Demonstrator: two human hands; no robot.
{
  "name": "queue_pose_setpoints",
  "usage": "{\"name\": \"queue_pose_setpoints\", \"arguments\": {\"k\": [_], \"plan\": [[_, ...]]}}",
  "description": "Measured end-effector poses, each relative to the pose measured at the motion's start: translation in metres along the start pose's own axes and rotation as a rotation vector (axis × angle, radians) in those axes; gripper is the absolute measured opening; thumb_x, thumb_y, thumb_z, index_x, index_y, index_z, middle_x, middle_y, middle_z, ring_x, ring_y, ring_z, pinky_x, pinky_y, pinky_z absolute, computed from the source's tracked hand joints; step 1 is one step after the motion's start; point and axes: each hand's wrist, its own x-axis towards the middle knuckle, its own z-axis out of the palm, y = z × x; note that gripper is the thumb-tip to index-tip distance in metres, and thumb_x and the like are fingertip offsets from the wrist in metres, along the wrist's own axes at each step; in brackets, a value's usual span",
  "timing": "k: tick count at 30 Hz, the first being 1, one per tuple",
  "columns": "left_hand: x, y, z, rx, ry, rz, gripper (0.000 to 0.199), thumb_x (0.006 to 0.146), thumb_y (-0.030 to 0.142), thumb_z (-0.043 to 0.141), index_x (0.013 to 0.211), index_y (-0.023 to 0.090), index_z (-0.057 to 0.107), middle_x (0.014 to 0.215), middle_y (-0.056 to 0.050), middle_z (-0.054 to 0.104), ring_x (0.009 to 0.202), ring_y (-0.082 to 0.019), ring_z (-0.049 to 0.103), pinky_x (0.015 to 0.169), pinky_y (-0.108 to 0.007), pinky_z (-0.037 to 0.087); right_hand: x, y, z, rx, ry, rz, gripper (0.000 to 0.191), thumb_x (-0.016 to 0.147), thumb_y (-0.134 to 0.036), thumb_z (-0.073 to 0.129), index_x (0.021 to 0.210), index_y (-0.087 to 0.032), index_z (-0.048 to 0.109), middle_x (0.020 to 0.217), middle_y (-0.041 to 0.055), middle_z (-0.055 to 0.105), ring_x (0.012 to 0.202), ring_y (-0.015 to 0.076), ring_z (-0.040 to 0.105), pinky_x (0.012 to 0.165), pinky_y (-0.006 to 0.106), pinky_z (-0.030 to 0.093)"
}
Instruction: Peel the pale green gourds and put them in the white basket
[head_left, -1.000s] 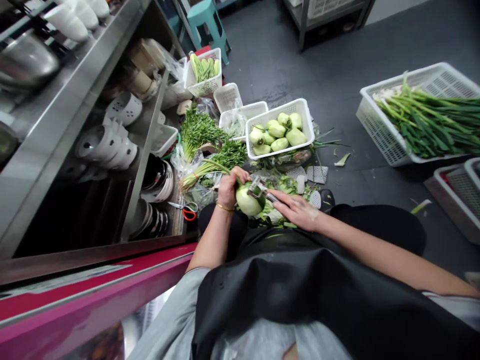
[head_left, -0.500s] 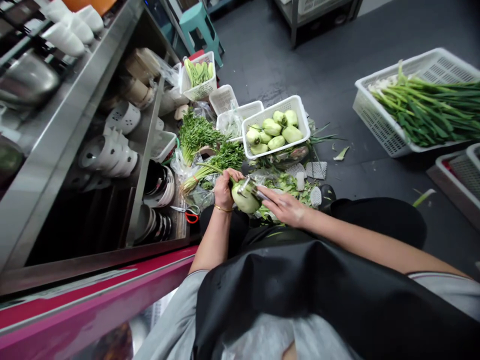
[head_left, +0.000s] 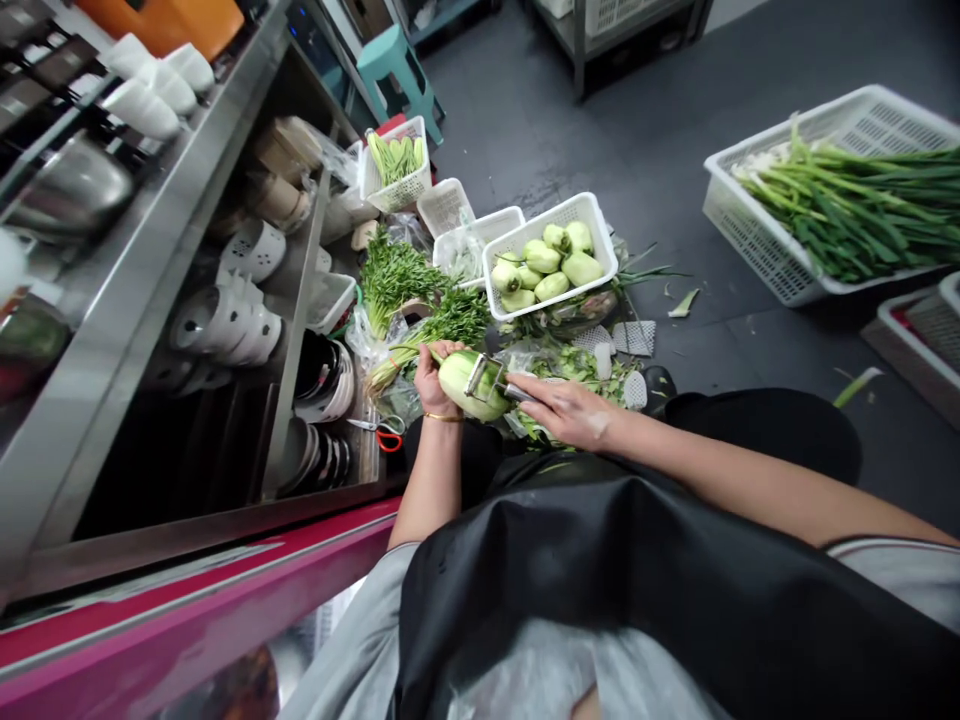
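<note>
In the head view my left hand (head_left: 439,375) is closed around the stem end of a plump green eggplant (head_left: 459,380), with a bit of green stalk showing past the fingers. My right hand (head_left: 566,408) grips the handle of a metal peeler (head_left: 486,378), whose wide head lies against the eggplant's right side. Pale, bare flesh shows beside darker green skin. Beyond the hands stands a white basket (head_left: 604,235) of pale green eggplants (head_left: 551,286). Leafy scraps and peelings (head_left: 570,365) lie on plastic below my right hand.
Bunched leafy greens (head_left: 401,275) lie ahead left, near red-handled scissors (head_left: 388,436). A metal shelf (head_left: 187,170) with bowls runs along my left. A crate (head_left: 787,285) of green onions (head_left: 847,210) stands right, and a teal stool (head_left: 397,75) at the back.
The eggplant and my left hand have shifted slightly left, and the eggplant is turned more sideways. The peeler head has moved a little left and is seen more plainly.
</note>
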Motion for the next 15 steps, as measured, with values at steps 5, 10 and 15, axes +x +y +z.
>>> {"name": "queue_pose_setpoints", "arguments": {"k": [5,10,15], "plan": [[0.002,0.006,-0.01,0.063,0.025,0.033,0.048,0.092,0.051,0.041,0.057,0.018,0.044,0.064,-0.001,0.046,0.069,-0.014,0.052,0.077,-0.033,0.047,-0.068,0.062,0.029,-0.022,-0.132,0.232,0.043,0.09,-0.029,0.043,0.126,-0.014,0.061,0.101,0.0144,0.072,0.087,0.0318,0.069,0.079,0.044,0.056],[0.002,0.011,-0.008,0.221,0.03,0.091,0.049,0.092,0.055,0.037,0.058,0.019,0.041,0.066,-0.002,0.045,0.071,-0.016,0.05,0.079,-0.034,0.046,-0.041,0.035,-0.014,-0.067,-0.057,0.176,0.049,0.093,-0.035,0.038,0.136,-0.016,0.051,0.129,0.0118,0.06,0.115,0.0286,0.059,0.098,0.041,0.047],[-0.005,0.01,0.013,0.295,-0.014,0.141,0.047,0.093,0.053,0.036,0.061,0.018,0.042,0.069,-0.003,0.043,0.072,-0.016,0.05,0.079,-0.034,0.046,0.025,-0.027,-0.019,-0.085,-0.036,-0.013,0.051,0.092,-0.034,0.039,0.14,-0.018,0.045,0.126,0.0097,0.062,0.109,0.0259,0.062,0.094,0.039,0.049]]}}
